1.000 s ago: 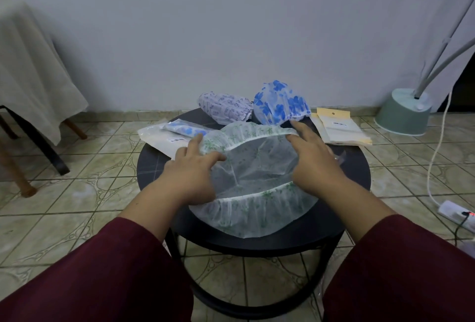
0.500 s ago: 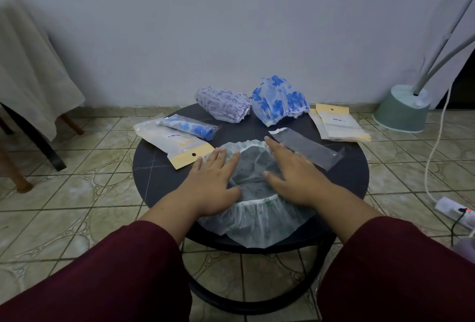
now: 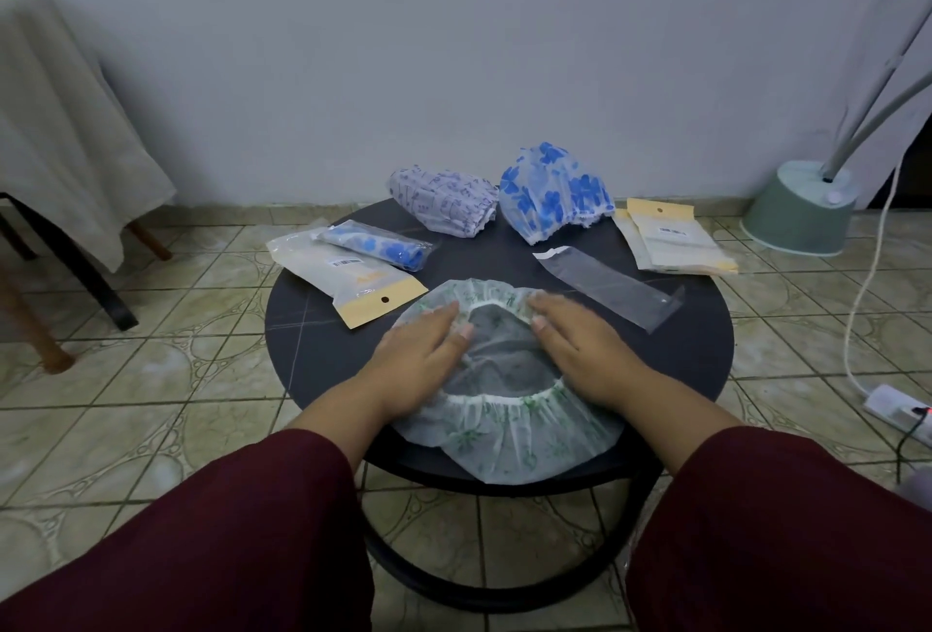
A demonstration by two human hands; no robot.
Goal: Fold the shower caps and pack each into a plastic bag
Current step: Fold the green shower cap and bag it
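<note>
both hands flat, fingers (image 3: 449, 316) straight, pressing green-print shower cap (image 3: 509, 424) on worktop (image 3: 312, 354) | risk: elastic rim springs back, near edge overhangs, could slide off

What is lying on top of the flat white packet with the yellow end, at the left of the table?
A clear bag holding a rolled blue-flowered cap lies across the far part of the white packet. The part of the packet beneath it is covered.
</note>
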